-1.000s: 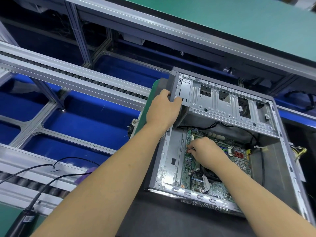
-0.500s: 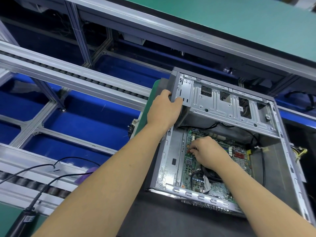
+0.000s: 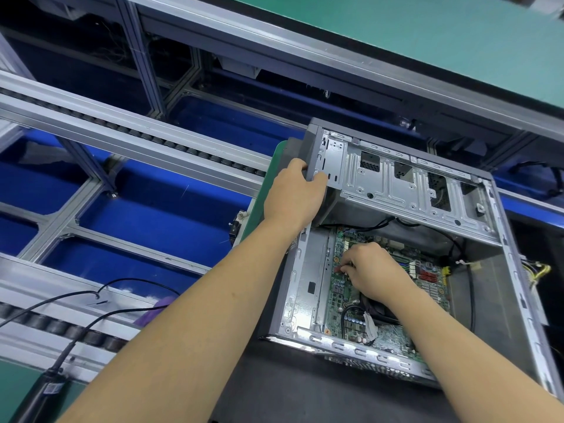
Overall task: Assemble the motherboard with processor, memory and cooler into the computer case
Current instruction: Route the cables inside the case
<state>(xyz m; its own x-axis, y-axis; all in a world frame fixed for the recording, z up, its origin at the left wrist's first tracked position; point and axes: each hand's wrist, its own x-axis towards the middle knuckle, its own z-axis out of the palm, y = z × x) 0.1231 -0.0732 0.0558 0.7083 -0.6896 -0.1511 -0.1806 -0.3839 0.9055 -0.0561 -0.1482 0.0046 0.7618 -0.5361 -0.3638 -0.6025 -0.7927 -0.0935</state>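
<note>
2 hands busy | left hand (image 3: 294, 193) grips computer case (image 3: 515, 300) corner | right hand (image 3: 370, 270) pinches small part (unclear) on motherboard (image 3: 338, 303)

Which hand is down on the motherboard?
The right hand, fingertips on the green motherboard inside the case; the left hand grips the case's upper corner instead.

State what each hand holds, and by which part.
Left hand grips the case by its top left corner. Right hand pinches something small and red over the motherboard; what, cannot be told.

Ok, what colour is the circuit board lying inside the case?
Green, seen in the head view: the motherboard.
</note>
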